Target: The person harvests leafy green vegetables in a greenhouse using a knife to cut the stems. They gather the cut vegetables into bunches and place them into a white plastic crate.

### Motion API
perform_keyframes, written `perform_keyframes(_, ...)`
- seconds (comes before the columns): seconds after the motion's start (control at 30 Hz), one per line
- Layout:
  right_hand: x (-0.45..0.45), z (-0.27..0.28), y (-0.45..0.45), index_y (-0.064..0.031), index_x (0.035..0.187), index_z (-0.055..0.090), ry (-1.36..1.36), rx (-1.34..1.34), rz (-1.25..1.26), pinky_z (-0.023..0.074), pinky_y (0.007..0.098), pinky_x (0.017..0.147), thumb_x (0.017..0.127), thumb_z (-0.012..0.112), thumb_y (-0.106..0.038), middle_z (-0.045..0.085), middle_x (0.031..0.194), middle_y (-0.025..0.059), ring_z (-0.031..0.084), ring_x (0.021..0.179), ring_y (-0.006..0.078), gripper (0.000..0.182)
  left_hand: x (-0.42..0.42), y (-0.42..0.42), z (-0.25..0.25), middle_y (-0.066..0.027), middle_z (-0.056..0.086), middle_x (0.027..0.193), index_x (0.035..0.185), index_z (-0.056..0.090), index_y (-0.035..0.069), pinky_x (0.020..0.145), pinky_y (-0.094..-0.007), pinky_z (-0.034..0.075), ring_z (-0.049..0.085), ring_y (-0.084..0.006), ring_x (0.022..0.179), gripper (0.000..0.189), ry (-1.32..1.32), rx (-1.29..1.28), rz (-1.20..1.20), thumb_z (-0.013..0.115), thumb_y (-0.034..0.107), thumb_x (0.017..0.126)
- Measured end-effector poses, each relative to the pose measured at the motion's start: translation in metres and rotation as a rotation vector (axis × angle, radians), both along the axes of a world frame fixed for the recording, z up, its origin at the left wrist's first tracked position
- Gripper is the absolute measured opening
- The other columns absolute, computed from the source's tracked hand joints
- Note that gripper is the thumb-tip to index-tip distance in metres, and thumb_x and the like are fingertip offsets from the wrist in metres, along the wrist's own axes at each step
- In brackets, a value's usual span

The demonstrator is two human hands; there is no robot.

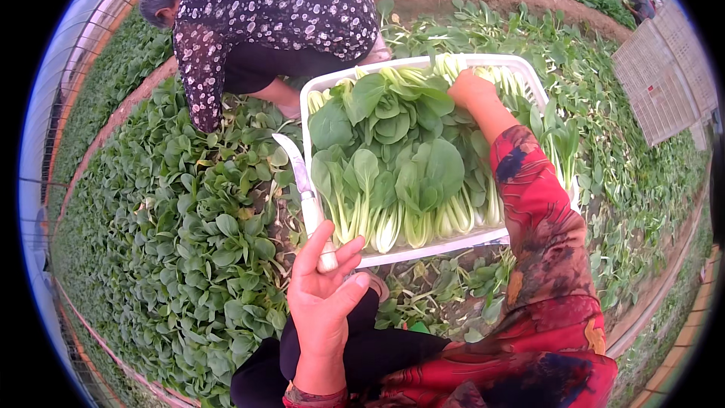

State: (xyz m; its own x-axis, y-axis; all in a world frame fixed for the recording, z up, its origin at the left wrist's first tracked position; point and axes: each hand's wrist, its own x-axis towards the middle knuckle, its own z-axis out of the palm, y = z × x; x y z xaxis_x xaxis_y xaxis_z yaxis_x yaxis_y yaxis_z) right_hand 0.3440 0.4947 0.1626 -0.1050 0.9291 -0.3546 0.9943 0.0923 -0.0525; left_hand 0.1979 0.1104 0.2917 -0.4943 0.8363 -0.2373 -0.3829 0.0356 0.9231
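Note:
A white plastic crate (308, 119) before me holds bok choy, laid in rows with pale stems toward the rims and leaves toward the middle. My right hand (474, 90) is at the crate's far side, closed around the stems of a bok choy bunch (449, 65); its fingertips are hidden. Palm up near the crate's front left corner is my left hand (325, 294). Between its loosely spread fingers sits the white handle of a curved harvesting knife (294, 161), whose blade points away from me along the crate's left side.
Another person (277, 8) in a dotted dark top bends down beyond the crate. Dense leafy greens (198, 249) grow on the left. Cut leaves (617, 226) litter the soil to the right. Stacked pale crates (657, 79) stand at far right, with a distant person (641, 3) behind.

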Motion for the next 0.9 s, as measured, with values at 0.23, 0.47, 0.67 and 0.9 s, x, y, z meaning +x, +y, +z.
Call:
perform_keyframes(0.23, 0.0, 0.004, -0.002, 0.0041, 0.13, 0.046, -0.064, -0.018, -0.003, 0.0481, 0.0389, 0.09, 0.082, 0.053, -0.035, 0.058, 0.123, 0.0157, 0.059, 0.111, 0.0288, 0.063, 0.001, 0.004, 0.003, -0.0151, 0.047, 0.131, 0.133, 0.04, -0.005, 0.091, -0.0387, 0.049, 0.058, -0.031, 0.11, 0.062, -0.07, 0.025, -0.035, 0.062, -0.006, 0.076)
perform_keyframes(0.47, -0.002, 0.029, 0.01, -0.0055, 0.123, 0.057, -0.171, 0.026, 0.084, 0.0459, 0.0392, 0.092, 0.078, 0.056, -0.035, 0.061, 0.119, 0.0159, 0.06, 0.109, 0.0296, 0.054, -0.004, -0.003, 0.001, -0.0122, 0.048, 0.127, 0.132, 0.042, -0.004, 0.088, -0.0358, 0.05, 0.058, -0.0288, 0.108, 0.057, -0.099, 0.017, -0.027, 0.06, -0.007, 0.078)
perform_keyframes(0.67, -0.001, 0.034, 0.032, -0.0154, 0.146, 0.022, -0.011, 0.104, 0.124, 0.0377, 0.0594, 0.098, 0.073, 0.061, -0.031, 0.022, 0.152, 0.0092, 0.043, 0.127, 0.0356, 0.084, -0.002, 0.001, 0.0, -0.0118, 0.048, 0.126, 0.131, 0.044, -0.004, 0.087, -0.0354, 0.05, 0.059, -0.0281, 0.107, 0.056, -0.158, 0.027, -0.022, 0.059, -0.01, 0.077)
perform_keyframes(0.9, -0.005, 0.012, 0.0, -0.0276, 0.146, 0.026, -0.067, 0.093, 0.25, 0.0406, 0.0448, 0.101, 0.077, 0.059, -0.041, 0.015, 0.153, 0.015, 0.048, 0.12, 0.0433, 0.078, 0.001, 0.008, 0.0, -0.012, 0.048, 0.127, 0.131, 0.043, -0.004, 0.087, -0.0349, 0.051, 0.059, -0.0287, 0.107, 0.059, -0.16, -0.028, -0.064, 0.06, -0.012, 0.075)
